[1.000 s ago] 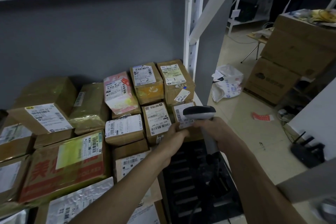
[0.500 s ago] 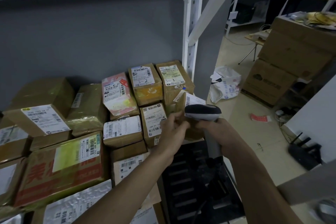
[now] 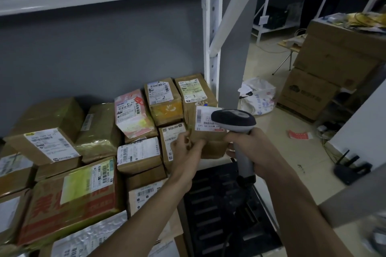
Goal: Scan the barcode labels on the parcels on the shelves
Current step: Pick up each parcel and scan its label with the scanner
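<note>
My left hand [image 3: 186, 148] grips the left edge of a small brown parcel [image 3: 208, 135] and holds it tilted up off the shelf's right end. Its white barcode label [image 3: 203, 119] faces me. My right hand [image 3: 248, 146] grips the grey handle of a barcode scanner [image 3: 234, 120], whose dark head sits just right of the label and covers part of it. Several more labelled parcels lie on the shelf, among them a pink one [image 3: 133, 115], a yellow-taped box [image 3: 165, 100] and a large box with red print [image 3: 71, 198].
A white shelf upright [image 3: 211, 27] stands right behind the lifted parcel. A black slatted crate [image 3: 219, 210] sits under my arms. Stacked cartons [image 3: 325, 64], a white bag [image 3: 259, 96] and a black router [image 3: 351, 169] are on the floor to the right. A person stands at the far shelves.
My left hand has lifted and tipped the small parcel so its label faces up. The scanner has risen and moved right with it.
</note>
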